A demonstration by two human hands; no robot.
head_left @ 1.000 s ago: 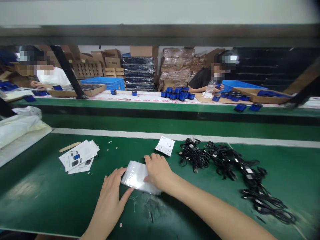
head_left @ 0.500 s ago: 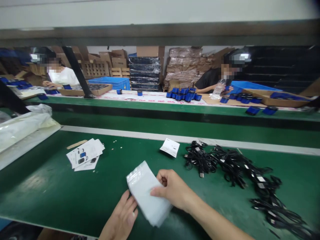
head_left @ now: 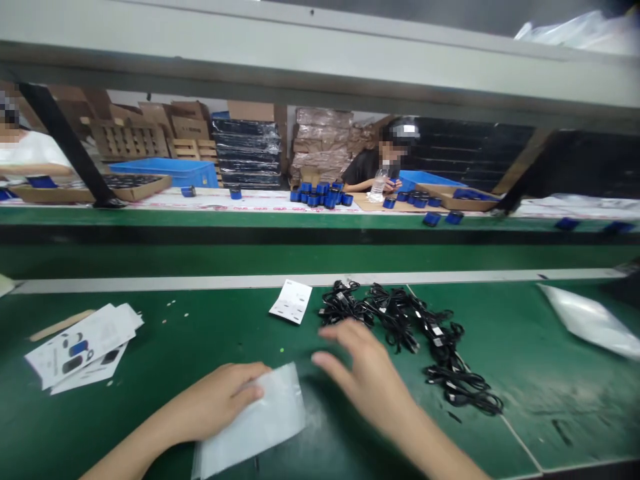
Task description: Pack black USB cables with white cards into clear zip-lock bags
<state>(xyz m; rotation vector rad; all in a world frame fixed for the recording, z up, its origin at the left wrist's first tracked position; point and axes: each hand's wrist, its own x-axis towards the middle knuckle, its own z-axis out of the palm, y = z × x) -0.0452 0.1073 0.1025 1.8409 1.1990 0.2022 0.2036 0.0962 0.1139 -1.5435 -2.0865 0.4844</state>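
My left hand (head_left: 233, 397) grips a stack of translucent white plastic bags (head_left: 265, 420), thumb on top and fingers hidden beneath, low over the green bench. To its right, my right hand (head_left: 357, 360) is slightly blurred, its thumb and fingers apart with nothing between them. Just beyond that hand lie bundles of black USB cables (head_left: 395, 313), strung out in a row toward the lower right. A folded white leaflet (head_left: 292, 301) rests on the bench left of the cables. Farther left, several printed leaflets (head_left: 90, 340) overlap in a loose pile.
A brown strip (head_left: 60, 325) lies behind the leaflet pile. On the right is a white plastic bag (head_left: 595, 320). Across the raised ledge stand blue-and-black cylinders (head_left: 323, 195), a clear bottle (head_left: 379, 183) and a blue crate (head_left: 167, 172). Two co-workers sit beyond; a shelf beam (head_left: 320, 50) spans above.
The bag stack has passed from my right hand to my left and turned. My right hand has let go and opened near the cables. The view has swung to the right.
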